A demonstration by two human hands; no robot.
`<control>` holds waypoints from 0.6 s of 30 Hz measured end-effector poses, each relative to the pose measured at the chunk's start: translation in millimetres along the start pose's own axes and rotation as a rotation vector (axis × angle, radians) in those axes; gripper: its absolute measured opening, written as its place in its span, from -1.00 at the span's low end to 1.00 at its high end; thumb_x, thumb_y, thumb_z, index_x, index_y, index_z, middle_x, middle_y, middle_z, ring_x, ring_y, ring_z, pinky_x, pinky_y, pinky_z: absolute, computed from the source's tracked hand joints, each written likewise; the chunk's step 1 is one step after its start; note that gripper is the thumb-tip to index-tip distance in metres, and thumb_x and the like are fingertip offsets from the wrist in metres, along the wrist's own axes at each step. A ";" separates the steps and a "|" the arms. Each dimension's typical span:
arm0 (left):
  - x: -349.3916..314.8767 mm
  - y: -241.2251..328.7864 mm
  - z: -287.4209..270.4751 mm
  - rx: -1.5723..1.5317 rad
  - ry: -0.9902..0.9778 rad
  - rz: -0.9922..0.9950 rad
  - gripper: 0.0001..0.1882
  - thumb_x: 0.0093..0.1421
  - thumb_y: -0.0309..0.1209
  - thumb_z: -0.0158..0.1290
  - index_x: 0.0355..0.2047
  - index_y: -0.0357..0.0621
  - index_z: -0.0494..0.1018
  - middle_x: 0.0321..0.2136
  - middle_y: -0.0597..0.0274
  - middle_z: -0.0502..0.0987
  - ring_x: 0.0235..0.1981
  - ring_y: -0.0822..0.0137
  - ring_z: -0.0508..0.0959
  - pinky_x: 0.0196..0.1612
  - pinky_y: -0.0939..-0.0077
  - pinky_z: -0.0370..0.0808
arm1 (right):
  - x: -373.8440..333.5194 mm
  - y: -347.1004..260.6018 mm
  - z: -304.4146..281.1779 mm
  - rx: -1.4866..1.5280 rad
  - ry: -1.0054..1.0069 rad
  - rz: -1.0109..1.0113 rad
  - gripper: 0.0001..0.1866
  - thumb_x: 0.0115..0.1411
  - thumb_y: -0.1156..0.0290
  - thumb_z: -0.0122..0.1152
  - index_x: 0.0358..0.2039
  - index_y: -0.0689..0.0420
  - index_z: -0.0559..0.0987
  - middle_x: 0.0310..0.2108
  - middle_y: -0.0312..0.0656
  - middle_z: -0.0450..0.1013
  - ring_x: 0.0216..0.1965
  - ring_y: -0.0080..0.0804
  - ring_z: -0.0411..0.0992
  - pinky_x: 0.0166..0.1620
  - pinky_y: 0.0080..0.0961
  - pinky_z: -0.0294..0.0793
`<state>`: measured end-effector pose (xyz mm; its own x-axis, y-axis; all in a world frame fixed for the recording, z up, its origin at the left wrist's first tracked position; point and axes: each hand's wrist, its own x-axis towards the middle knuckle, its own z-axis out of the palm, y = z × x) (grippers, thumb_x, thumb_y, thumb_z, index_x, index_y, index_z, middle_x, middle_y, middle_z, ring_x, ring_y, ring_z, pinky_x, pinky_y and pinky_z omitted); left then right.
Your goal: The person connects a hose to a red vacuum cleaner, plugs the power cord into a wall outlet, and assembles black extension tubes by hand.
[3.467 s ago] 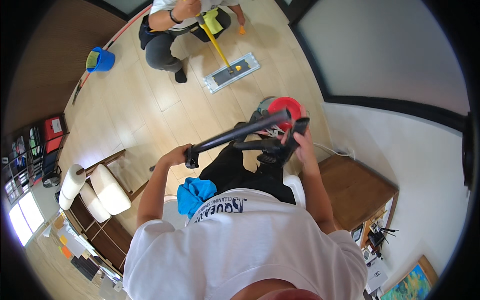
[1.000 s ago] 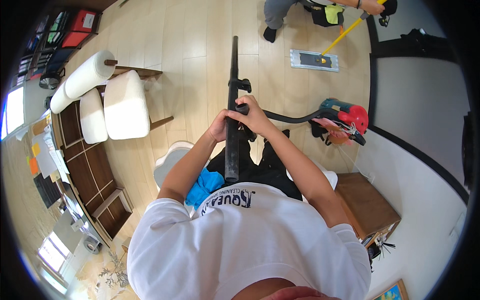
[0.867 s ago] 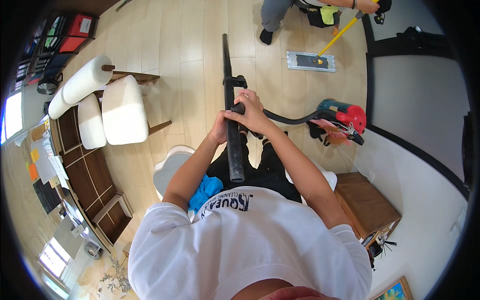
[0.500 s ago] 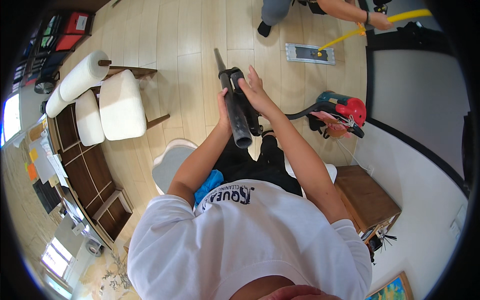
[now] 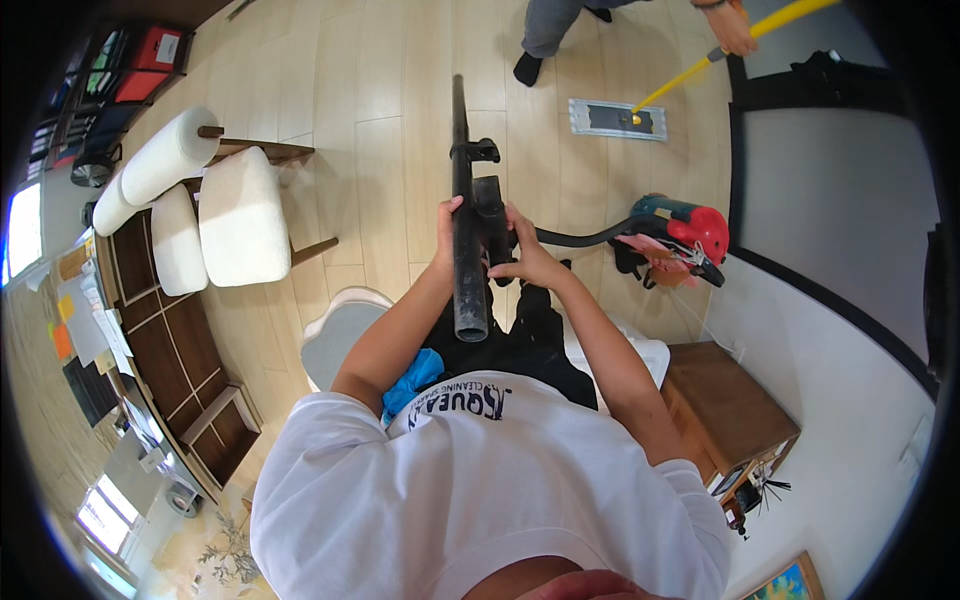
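- Cream upholstered chair (image 5: 245, 225): stands toward the left edge of the floor (image 5: 360, 190).
- Left hand (image 5: 446, 240): grasping the black vacuum tube (image 5: 467, 225) from its left side, thumb against it, other fingers mostly hidden.
- The tube extends past those fingers both ways, its round lower mouth toward the person's body.
- Black hose handle (image 5: 489, 205): just right of the tube, between it and the right hand (image 5: 532, 258), whose thumb and forefinger grasp its lower part.
- Black hose (image 5: 585, 238): leads to a red-and-teal canister vacuum (image 5: 700, 230) near the floor's right edge.
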<state>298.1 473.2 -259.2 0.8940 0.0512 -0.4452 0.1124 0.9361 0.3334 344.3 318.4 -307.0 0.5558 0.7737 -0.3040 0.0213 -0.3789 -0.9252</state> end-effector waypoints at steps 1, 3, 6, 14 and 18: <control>1.6 2.2 1.8 0.008 -0.041 0.004 -0.47 0.04 0.03 -0.26 -0.25 -0.21 0.30 -0.44 -0.09 0.43 -0.36 0.12 0.43 -0.16 0.33 0.33 | -2.5 -3.8 3.6 -0.078 0.126 -0.040 0.24 -0.38 0.16 0.49 0.18 0.20 -0.17 0.13 0.10 -0.10 0.18 -0.01 -0.10 0.16 -0.25 0.03; 9.7 8.5 3.7 0.032 -0.075 0.053 -0.40 0.01 0.08 -0.29 -0.26 -0.25 0.32 -0.42 0.00 0.44 -0.34 0.18 0.43 -0.18 0.33 0.35 | -7.6 -11.1 13.5 -0.119 0.277 -0.042 0.20 -0.37 0.18 0.48 0.17 0.21 -0.13 0.10 0.09 -0.08 0.16 0.00 -0.07 0.13 -0.24 0.09; 12.8 12.1 20.4 0.058 -0.041 0.076 -0.37 0.00 0.10 -0.29 -0.27 -0.27 0.32 -0.39 0.05 0.44 -0.32 0.21 0.42 -0.17 0.33 0.35 | -12.9 -15.6 24.4 0.036 0.351 0.031 0.07 -0.31 0.30 0.45 0.12 0.26 -0.05 0.00 0.07 -0.02 0.03 -0.04 0.14 0.02 -0.29 0.27; 21.4 30.8 8.3 -0.037 0.097 -0.037 -0.54 0.03 -0.16 -0.13 -0.16 -0.25 0.25 -0.26 -0.03 0.41 -0.17 0.07 0.41 0.05 0.21 0.24 | -15.8 -35.2 -5.0 -0.132 0.294 0.154 -0.09 -0.08 0.23 0.26 0.20 0.03 -0.07 -0.47 0.01 0.39 -0.46 -0.11 0.43 -0.31 -0.37 0.40; 13.8 62.3 -67.0 0.076 0.281 -0.248 -0.59 -0.02 -0.49 -0.03 -0.11 -0.21 0.21 -0.26 0.08 0.41 -0.21 0.16 0.45 -0.01 0.14 0.36 | -24.6 -32.0 -28.3 0.143 0.274 0.208 -0.12 0.01 0.34 0.17 0.23 -0.11 -0.16 -0.52 -0.23 0.39 -0.54 -0.40 0.37 -0.38 -0.55 0.36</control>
<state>288.3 555.5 -300.2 0.6832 -0.0703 -0.7269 0.3513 0.9043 0.2427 353.4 297.1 -263.4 0.7383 0.5153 -0.4350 -0.2212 -0.4243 -0.8781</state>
